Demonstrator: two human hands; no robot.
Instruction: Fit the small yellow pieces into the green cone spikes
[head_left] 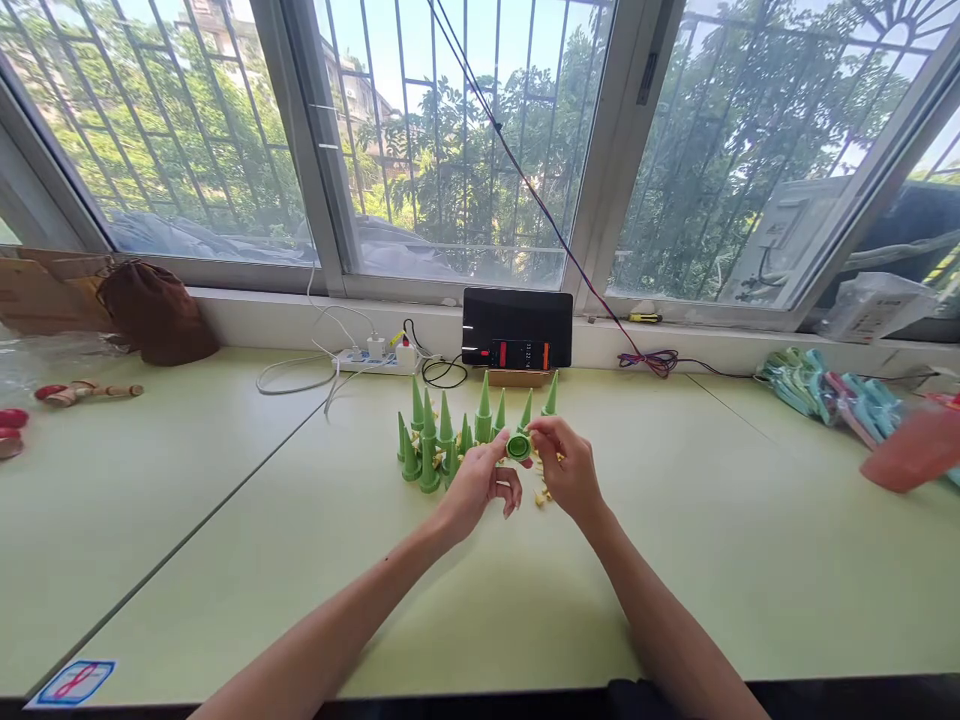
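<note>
My left hand (480,483) grips a green plastic cone (518,447) between thumb and fingers, its round hollow end turned toward me. Close against the right side of that cone, my right hand (568,462) has its thumb and forefinger pinched together; what they hold, if anything, is too small to make out. Behind and left of my hands, several green cones (428,465) stand upright on the table. Small yellowish pieces (541,497) lie scattered beneath and beside my right hand, partly hidden by it.
A dark tablet (517,325) leans at the sill behind the cones, near a white power strip (375,358) with cables. Wooden toys (90,393) and a brown bag (159,312) are at left. Bagged teal items (799,383) and a blurred red object (911,450) are at right.
</note>
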